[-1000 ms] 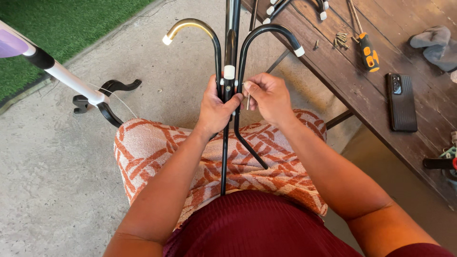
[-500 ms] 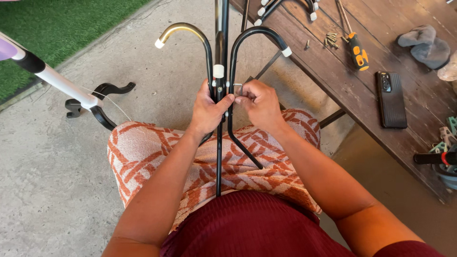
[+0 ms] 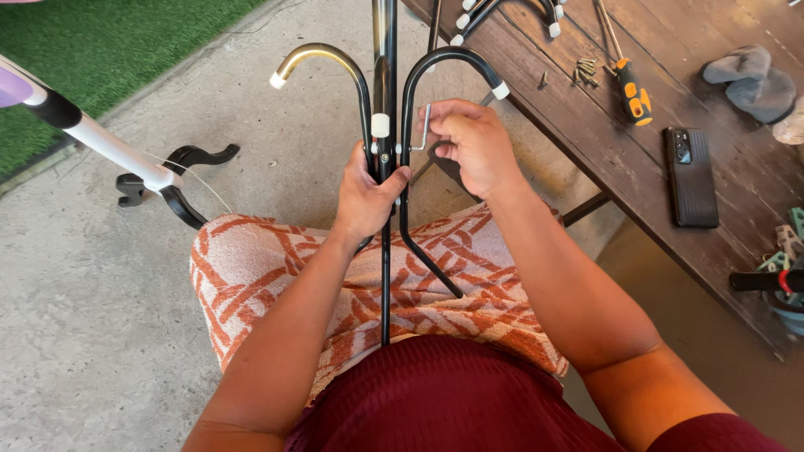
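A black metal pole (image 3: 386, 276) runs up from my lap, with two curved black hooks (image 3: 448, 59) at either side, each tipped with a white cap. My left hand (image 3: 367, 194) grips the pole and the hook stems together, just below a small white fitting (image 3: 380, 125). My right hand (image 3: 471, 144) sits to the right of the pole and pinches a small silver L-shaped hex key (image 3: 424, 127) whose short end points at the pole.
A dark wooden table (image 3: 586, 134) stands at the right with a screwdriver (image 3: 630, 90), loose screws (image 3: 584, 69), a black phone (image 3: 692, 176), grey cloth (image 3: 749, 77) and more hooks (image 3: 511, 10). A white-and-black pole with a hook (image 3: 126, 159) lies on the concrete at left, by green turf (image 3: 100, 50).
My right hand has lifted slightly away from the pole, and the hex key now shows upright between its fingers. My left hand keeps its grip on the pole.
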